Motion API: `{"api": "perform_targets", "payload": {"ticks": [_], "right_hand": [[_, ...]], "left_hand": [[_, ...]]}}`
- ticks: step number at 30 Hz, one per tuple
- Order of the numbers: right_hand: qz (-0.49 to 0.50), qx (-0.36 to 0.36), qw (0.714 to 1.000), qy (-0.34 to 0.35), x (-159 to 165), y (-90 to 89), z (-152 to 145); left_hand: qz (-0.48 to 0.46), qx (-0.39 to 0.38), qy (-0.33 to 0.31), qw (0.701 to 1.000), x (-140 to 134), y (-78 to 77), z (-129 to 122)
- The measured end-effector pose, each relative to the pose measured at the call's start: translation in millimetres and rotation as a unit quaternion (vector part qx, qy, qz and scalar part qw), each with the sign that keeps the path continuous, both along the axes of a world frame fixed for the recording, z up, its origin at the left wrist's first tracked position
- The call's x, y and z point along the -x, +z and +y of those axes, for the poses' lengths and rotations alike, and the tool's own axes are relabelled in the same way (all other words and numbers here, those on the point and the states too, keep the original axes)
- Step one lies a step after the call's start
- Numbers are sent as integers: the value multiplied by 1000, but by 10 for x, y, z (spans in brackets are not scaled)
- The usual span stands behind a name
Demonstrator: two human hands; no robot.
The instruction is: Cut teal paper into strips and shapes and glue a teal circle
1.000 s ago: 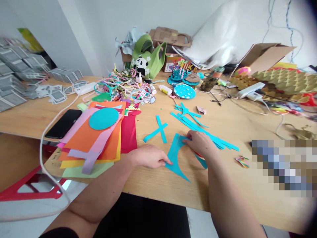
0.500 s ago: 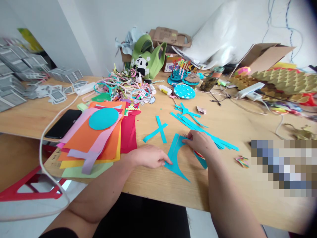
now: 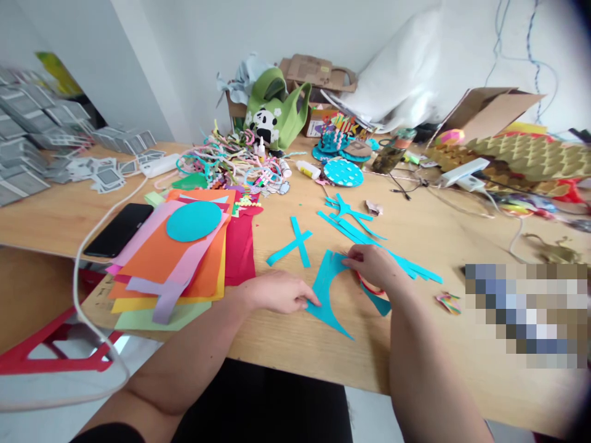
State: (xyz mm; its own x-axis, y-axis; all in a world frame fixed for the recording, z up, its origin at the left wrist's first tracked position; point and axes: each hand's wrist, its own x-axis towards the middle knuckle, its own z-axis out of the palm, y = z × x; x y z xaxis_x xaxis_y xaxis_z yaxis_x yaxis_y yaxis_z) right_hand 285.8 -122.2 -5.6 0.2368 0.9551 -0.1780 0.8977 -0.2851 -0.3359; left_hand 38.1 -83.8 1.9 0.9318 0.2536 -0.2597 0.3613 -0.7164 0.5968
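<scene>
My left hand lies at the left edge of a cut blue paper offcut, its index finger pressed on the sheet and the other fingers curled. A curved edge runs down the right side of this piece. At its upper right corner, the bent fingers of my right hand touch the paper. Beneath that palm shows the red loop of what looks like scissors, mostly covered by the hand. Another blue scrap lies partly under my right wrist. Two crossed blue strips sit just beyond my left hand.
Stacked coloured paper with a blue disc lies left, beside a black phone. More blue strips lie beyond my right hand. Farther back are craft scraps, a glue bottle, a dotted disc and a green bag.
My right hand has shifted very slightly, and more of the red loop shows below it. The left hand and the blue offcut stay practically in place.
</scene>
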Motion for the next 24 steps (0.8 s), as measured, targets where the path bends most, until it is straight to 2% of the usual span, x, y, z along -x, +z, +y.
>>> {"api": "perform_targets", "payload": {"ticks": [3,6,8,10,14,17,19,22,24], "right_hand": [[151,9,988,1,-82,95,-54],[290,-9,957,15,-139,209,-145],[359,-42,932,18,-153,277,-204],[423,-73,903,5,-146,331,-244],[508,-139,849,-47,-63,390,-246],[475,-262,836,-86,80,400,-204],[405,-375,831,-67,211,390,-184],[254,-494,831,34,419,355,-181],[160,-506,838,131,537,322,-191]], "left_hand": [[11,23,5,1000,5,33,21],[-3,126,-1,992,30,74,70],[-48,240,8,969,63,103,109],[-103,338,32,935,106,133,142],[-165,431,61,885,179,170,168],[-178,489,72,851,171,139,162],[-202,524,102,821,130,93,171],[-264,555,210,760,51,25,232],[-289,565,291,716,15,-3,291]]}}
